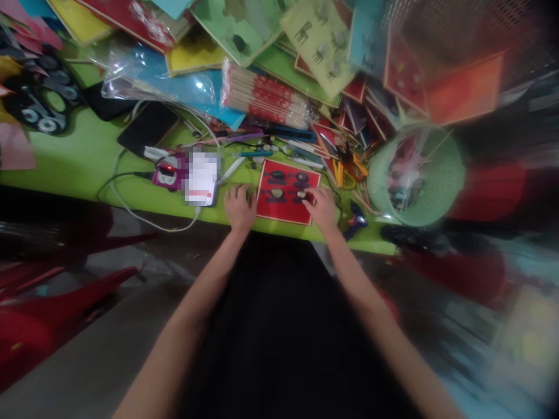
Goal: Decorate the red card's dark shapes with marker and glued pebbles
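A red card (283,213) with a pale border lies at the front edge of the green table (82,171). Several dark shapes with stones sit on it. My right hand (322,206) is over the card's right side, thumb and forefinger pinched on a small pale stone (301,194) at the lower right shape. Resting on the table by the card's left edge is my left hand (241,206), its fingers spread and nothing in them.
A green basket (452,174) with scraps stands right, beside a glue gun (357,218) and orange-handled scissors (345,174). A lit phone (201,177) with cables lies left. Behind are wrapped sticks (264,96), pens and coloured cards (321,43).
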Available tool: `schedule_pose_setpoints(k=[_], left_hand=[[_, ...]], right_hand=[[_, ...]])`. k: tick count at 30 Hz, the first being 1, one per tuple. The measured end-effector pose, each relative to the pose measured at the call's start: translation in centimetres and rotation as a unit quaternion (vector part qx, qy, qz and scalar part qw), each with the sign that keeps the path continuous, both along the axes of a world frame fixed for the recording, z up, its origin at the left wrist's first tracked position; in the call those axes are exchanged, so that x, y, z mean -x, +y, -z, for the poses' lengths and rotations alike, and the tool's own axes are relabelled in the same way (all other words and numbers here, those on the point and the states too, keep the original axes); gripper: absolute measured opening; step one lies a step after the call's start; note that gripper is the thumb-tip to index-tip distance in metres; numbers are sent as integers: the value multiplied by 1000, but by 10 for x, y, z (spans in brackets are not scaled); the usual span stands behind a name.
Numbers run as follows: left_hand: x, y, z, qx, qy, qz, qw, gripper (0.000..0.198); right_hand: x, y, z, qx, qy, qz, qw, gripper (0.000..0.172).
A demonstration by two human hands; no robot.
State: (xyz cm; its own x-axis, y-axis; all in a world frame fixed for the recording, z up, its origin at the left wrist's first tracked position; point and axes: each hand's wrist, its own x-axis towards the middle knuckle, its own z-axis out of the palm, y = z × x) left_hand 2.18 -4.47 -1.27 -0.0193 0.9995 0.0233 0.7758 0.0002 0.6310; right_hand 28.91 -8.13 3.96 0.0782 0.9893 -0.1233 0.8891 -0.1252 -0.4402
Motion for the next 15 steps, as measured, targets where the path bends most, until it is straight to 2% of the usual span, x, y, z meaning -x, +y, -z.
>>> schedule_pose_setpoints(k=[5,9,12,15], left_hand=[[1,1,0,8,-20,8,1000,28],[4,2,0,4,-43,3,999,25],[2,1,-7,-11,-85,-14,996,25],[-11,-2,-26,-16,-151,-26,988,24]], right_hand=[[7,7,9,7,2,7,1000,21],[3,10,13,-21,50,19,998,23],[-2,12,10,-49,142,70,986,27],[-4,12,3,-29,302,162,939,33]])
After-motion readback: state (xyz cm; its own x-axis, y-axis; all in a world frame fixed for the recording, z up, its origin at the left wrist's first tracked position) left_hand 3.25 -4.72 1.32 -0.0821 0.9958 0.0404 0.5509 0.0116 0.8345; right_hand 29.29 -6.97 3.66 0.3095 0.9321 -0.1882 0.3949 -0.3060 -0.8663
